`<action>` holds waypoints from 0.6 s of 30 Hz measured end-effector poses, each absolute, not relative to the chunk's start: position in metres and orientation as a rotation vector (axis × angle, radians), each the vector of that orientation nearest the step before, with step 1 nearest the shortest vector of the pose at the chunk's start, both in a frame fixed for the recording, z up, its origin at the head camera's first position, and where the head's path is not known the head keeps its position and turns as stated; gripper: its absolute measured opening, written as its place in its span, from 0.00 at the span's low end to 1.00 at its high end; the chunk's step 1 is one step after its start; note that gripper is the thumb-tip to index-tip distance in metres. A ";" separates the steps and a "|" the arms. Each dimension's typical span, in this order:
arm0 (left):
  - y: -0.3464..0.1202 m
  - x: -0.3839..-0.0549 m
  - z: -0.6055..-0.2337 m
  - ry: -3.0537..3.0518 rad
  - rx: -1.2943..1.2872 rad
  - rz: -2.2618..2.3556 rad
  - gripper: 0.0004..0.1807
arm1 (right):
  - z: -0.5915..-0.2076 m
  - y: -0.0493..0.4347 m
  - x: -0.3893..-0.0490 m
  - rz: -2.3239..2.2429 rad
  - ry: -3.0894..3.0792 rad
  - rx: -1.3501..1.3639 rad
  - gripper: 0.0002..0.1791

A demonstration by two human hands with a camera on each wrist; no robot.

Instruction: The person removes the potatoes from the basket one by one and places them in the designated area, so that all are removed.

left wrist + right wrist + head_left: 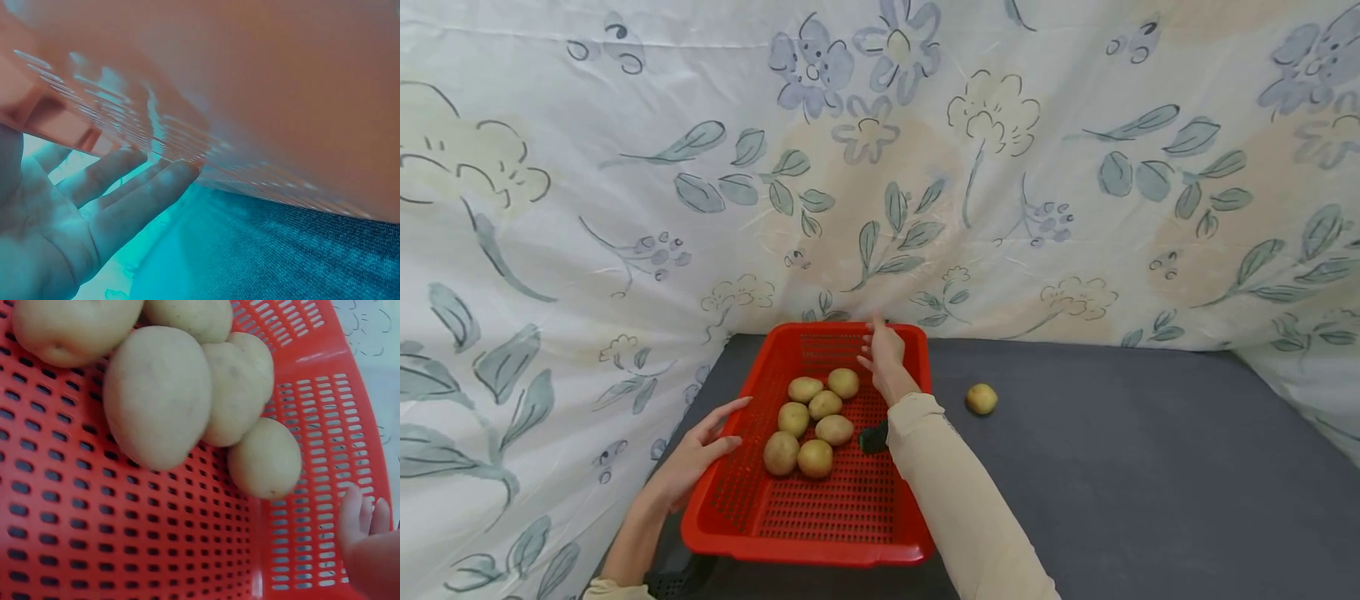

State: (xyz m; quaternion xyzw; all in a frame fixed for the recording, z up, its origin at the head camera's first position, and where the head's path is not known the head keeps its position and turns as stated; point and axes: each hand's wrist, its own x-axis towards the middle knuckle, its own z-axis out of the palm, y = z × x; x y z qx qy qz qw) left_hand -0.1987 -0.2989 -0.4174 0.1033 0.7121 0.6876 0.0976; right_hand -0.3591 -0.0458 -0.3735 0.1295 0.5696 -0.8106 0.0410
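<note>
Seven potatoes [825, 404]: inside the red basket [805, 551], bunched toward its left side; smooth, round to oval, probably firm.
Red basket: on the dark table [1120, 450]; slotted glossy plastic, likely light itself, somewhat flexible (load may roll if tipped); best held by opposite rims.
Left hand [695, 456]: fingers extended, touching the basket's left side.
Right hand [886, 352]: fingers loosely straight, no potato held, at the far right corner.
Lone potato [981, 399]: on the table, right of the basket.
Backdrop cloth [850, 242]: creased, floral.

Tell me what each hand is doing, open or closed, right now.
Left hand: open, against the basket's left side.
Right hand: open, no potato in it, at the basket's far end.
</note>
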 end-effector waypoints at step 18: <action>-0.298 -0.201 -0.412 2.130 0.276 2.003 0.30 | -0.401 -0.062 -0.355 -2.074 2.101 0.511 0.28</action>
